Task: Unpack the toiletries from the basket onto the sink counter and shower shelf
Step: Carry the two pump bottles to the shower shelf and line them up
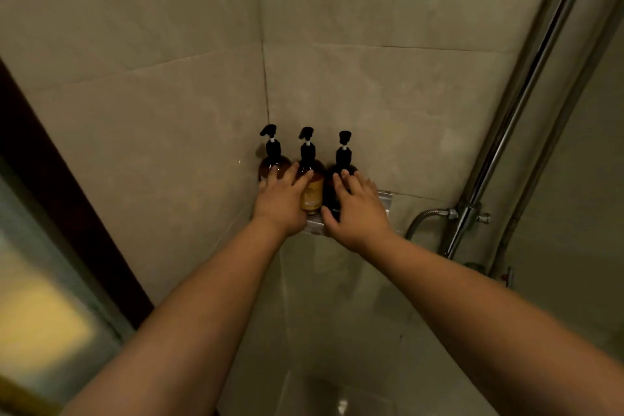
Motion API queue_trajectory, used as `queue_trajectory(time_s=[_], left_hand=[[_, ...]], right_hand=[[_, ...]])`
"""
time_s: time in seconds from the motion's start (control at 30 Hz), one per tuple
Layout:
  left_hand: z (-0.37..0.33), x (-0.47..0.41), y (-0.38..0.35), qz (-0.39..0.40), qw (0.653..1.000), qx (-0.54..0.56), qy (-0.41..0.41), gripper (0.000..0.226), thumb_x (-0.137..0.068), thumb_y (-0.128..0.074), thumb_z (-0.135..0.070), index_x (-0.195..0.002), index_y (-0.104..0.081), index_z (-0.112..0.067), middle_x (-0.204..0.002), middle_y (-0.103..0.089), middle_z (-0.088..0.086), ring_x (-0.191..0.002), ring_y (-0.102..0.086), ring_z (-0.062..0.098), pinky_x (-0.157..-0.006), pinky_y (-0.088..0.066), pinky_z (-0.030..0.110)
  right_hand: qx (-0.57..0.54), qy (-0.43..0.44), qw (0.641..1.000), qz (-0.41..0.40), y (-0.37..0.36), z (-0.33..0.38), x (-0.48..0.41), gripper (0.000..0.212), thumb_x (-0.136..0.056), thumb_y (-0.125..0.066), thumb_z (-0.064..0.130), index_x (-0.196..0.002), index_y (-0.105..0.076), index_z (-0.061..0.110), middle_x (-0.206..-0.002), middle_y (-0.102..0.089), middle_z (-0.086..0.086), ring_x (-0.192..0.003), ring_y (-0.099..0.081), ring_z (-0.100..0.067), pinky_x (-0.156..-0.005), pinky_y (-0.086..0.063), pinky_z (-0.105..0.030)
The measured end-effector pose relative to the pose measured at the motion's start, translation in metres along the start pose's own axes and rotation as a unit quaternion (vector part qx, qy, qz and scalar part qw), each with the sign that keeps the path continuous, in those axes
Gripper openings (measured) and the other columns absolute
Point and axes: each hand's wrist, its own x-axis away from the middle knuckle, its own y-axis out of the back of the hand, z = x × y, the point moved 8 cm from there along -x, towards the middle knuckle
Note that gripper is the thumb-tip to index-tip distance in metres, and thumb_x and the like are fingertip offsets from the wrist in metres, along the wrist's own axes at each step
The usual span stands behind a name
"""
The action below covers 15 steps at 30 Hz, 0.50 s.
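Three amber pump bottles with black pump heads stand upright in a row on a small corner shower shelf. My left hand lies with straight fingers against the left bottle and the middle bottle, which has a yellow label. My right hand rests with spread fingers on the front of the dark right bottle, its thumb at the shelf's front edge. Neither hand curls round a bottle. The basket is out of view.
Beige tiled walls meet in a corner behind the bottles. A chrome shower riser pipe with a mixer valve and a hose runs down the right side. A dark door frame and frosted glass are at the left.
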Motion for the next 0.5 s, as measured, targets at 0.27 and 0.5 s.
queue_trajectory(time_s=[0.27, 0.5], left_hand=[[-0.007, 0.026, 0.007, 0.115, 0.988, -0.055, 0.086, 0.062, -0.095, -0.043, -0.054, -0.151, -0.035, -0.026, -0.153, -0.037, 0.010, -0.134, -0.042, 0.033, -0.106, -0.034, 0.047], [-0.003, 0.040, 0.028, 0.099, 0.988, -0.072, 0.091, 0.071, -0.096, -0.037, -0.060, -0.157, -0.021, -0.028, -0.164, -0.021, 0.009, -0.148, -0.022, 0.033, -0.113, -0.025, 0.050]], right_hand=[[0.032, 0.017, 0.989, 0.143, 0.026, 0.010, -0.007, 0.095, -0.092, -0.044, 0.062, -0.157, -0.004, 0.005, -0.163, -0.016, -0.015, -0.150, -0.014, -0.030, -0.122, -0.011, -0.045], [0.035, 0.029, 0.986, 0.162, 0.042, 0.023, 0.010, 0.096, -0.093, -0.041, 0.065, -0.157, -0.003, 0.005, -0.165, -0.003, -0.014, -0.152, -0.003, -0.029, -0.123, -0.005, -0.043]])
